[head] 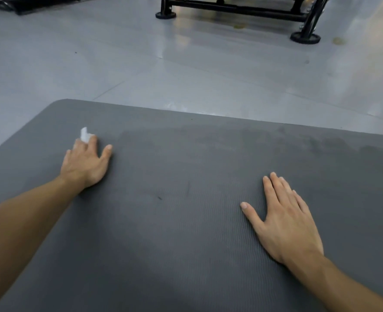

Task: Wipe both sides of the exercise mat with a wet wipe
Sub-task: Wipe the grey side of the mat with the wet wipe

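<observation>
Partway through, by the look of it: spread flat on the grey floor (96, 52), the exercise mat (186, 221), with only its upper face on show; darker, damp-looking streaks (370, 152) along the far edge and towards the right, suggesting passes made there; drier, paler grey nearer in, so probably yet to be wiped; underside likely untouched, judging from the flat lie, with a flip to come. Dark grey foam, finely ribbed, rounded at the far left corner, marked by a small scuff near the middle. Near that corner, the left hand (84, 163), pressing the white wet wipe (84, 133) onto the surface; thumb splayed, fingers apparently straight rather than curled, though blurred; a tuft of wipe poking out past the fingertips. Right hand (285, 224) laid flat, fingers straight and together, holding nothing, bracing the mat. Beyond, a black equipment frame (231, 7).
</observation>
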Motion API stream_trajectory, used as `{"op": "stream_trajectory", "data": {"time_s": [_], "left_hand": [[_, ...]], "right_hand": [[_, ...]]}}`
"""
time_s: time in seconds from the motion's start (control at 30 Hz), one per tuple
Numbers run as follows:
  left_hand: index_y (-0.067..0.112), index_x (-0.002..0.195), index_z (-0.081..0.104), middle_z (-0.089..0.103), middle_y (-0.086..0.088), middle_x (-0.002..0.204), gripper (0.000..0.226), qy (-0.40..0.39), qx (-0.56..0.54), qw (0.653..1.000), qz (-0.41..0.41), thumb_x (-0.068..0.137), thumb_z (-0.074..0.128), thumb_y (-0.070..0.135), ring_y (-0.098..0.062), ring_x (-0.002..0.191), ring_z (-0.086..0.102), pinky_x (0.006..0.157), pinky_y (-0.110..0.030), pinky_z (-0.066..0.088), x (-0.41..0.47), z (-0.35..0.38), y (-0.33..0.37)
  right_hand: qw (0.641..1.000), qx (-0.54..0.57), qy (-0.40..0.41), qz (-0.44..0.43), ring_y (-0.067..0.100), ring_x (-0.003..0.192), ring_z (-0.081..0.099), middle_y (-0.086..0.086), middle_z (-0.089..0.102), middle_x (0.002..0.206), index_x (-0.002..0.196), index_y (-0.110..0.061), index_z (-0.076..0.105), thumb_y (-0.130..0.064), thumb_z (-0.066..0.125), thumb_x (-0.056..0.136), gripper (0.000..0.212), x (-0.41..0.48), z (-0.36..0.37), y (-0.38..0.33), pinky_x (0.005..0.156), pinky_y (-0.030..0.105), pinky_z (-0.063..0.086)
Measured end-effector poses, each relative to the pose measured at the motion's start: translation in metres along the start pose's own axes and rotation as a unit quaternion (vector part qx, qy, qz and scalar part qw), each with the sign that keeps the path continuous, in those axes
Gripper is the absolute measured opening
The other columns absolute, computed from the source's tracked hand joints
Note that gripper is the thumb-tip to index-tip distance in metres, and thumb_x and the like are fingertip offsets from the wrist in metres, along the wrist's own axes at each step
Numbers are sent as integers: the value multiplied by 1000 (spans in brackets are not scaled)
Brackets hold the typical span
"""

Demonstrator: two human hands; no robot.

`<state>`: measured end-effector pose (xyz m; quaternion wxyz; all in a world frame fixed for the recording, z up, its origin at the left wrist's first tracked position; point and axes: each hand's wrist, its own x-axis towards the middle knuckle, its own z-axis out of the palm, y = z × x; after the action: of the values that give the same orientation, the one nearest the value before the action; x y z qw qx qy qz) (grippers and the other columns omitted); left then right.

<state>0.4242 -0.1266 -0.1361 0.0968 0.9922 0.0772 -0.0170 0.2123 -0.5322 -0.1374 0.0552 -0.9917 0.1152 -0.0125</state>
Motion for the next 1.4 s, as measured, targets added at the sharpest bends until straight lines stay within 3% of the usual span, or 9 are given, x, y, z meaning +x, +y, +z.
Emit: {"op": "stream_trajectory", "data": {"time_s": [0.13,0.3,0.47,0.6,0.73,0.9,1.03,1.23,1.4], "left_hand": [[14,164,2,6,-7,171,82,-36,-19,986,163,102,27,63,-21,158,5,128,-39,5,-26,16,72],[26,163,-3,-5,8,171,79,-83,-5,953,291,101,21,68,-10,157,-7,128,-41,-3,-69,30,141],[28,159,24,9,5,171,75,-31,-64,983,170,97,16,68,-15,156,12,126,-45,9,-50,18,79],[31,161,17,2,6,172,70,-39,-5,997,72,100,15,66,-16,158,3,126,-45,3,-45,2,-18],[31,162,17,0,7,172,74,-14,2,999,-39,99,18,70,-19,157,7,127,-48,7,-58,-18,-109],[26,162,17,0,3,172,75,-16,-13,998,-54,100,22,68,-19,157,4,127,-45,5,-63,-20,-115],[12,163,4,-4,-2,172,86,-41,13,996,79,100,19,67,-23,158,-6,128,-38,-2,-55,-1,-28],[14,163,-1,-3,0,172,82,-63,18,971,230,102,22,63,-21,157,-8,128,-39,-1,-92,23,97],[23,164,-1,-1,9,172,85,-63,27,941,330,96,16,72,-13,157,-8,128,-38,6,-104,28,101]], "right_hand": [[1000,-3,1,1,11,156,0,-4,3,170,163,-20,11,-80,1,89,96,0,1,0,127,36,10],[1000,1,-3,3,10,156,-2,-6,1,170,163,-22,9,-81,0,88,97,-1,0,0,127,35,8],[1000,7,5,2,10,156,0,-6,4,170,163,-22,12,-81,2,88,96,0,1,1,127,34,9],[1000,1,12,1,10,156,3,-5,8,170,162,-21,16,-82,3,88,96,0,3,2,127,35,12],[1000,1,17,4,12,156,8,-4,14,169,160,-19,23,-83,5,87,99,1,5,1,126,37,15],[1000,-1,9,19,15,155,14,-2,19,168,159,-17,28,-85,6,84,103,6,8,1,125,41,19],[1000,-14,1,22,15,155,13,-2,17,169,160,-18,25,-86,5,83,104,7,7,0,125,41,18],[1000,-14,-6,8,13,156,7,-2,11,170,162,-18,20,-82,5,87,99,3,1,-6,126,38,14],[1000,-7,-12,0,11,156,1,-5,3,170,163,-22,10,-81,2,88,96,2,1,1,127,36,9]]}}
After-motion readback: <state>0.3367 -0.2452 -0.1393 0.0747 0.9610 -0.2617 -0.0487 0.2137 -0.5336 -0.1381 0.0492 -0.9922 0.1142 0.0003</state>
